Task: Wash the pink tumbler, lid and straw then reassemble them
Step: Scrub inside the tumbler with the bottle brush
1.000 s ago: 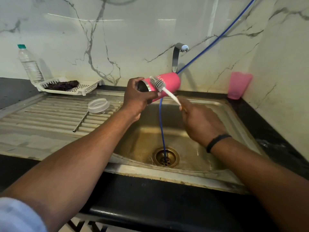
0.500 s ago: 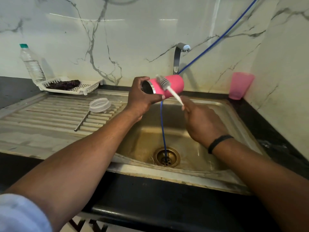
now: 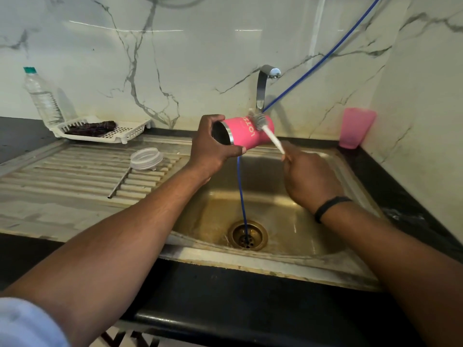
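Pink metal tumbler [image 3: 246, 132]: printed lettering partly covered by grey-bristled white brush [image 3: 260, 122]; interior too dark to read.
Thin blue hose [image 3: 241, 194]: upper end cut off by top edge.
Dark item in white slotted plastic tray [image 3: 125, 132]: unidentifiable.

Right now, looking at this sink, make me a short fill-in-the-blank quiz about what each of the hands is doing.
1. The left hand grips the pink ____ by its open end.
2. The right hand holds a ____ against the pink side.
3. The clear lid lies on the ____, beside the metal straw.
4. A blue hose runs down into the sink's ____.

Missing words: tumbler; brush; drainboard; drain
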